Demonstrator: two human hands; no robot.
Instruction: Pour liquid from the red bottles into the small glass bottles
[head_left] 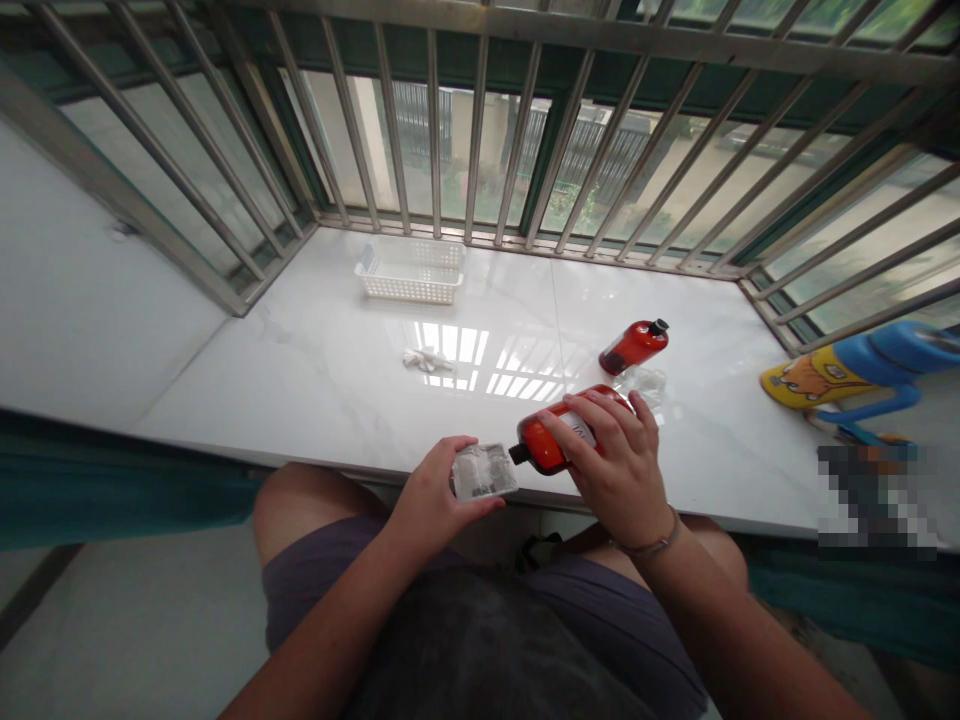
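Observation:
My left hand (pixel 442 492) is closed around a small clear container (pixel 484 471) near the front edge of the white surface. What lies inside the container is too small to tell. My right hand (pixel 619 455) wraps round a red bottle (pixel 541 442) with a white label. The bottle is tilted on its side, its black tip pointing left at the container's right side. Behind my right hand, another red bottle (pixel 634 346) with a black top is on the surface, beside some crumpled clear plastic (pixel 643 386).
A white perforated basket (pixel 412 290) sits at the back, near the metal window bars (pixel 480 140). Crumpled white tissue (pixel 426 360) lies mid-surface. At the right are a yellow and blue flask (pixel 847 368) and a pixelated dark patch. The white surface (pixel 315 370) ends just before my knees.

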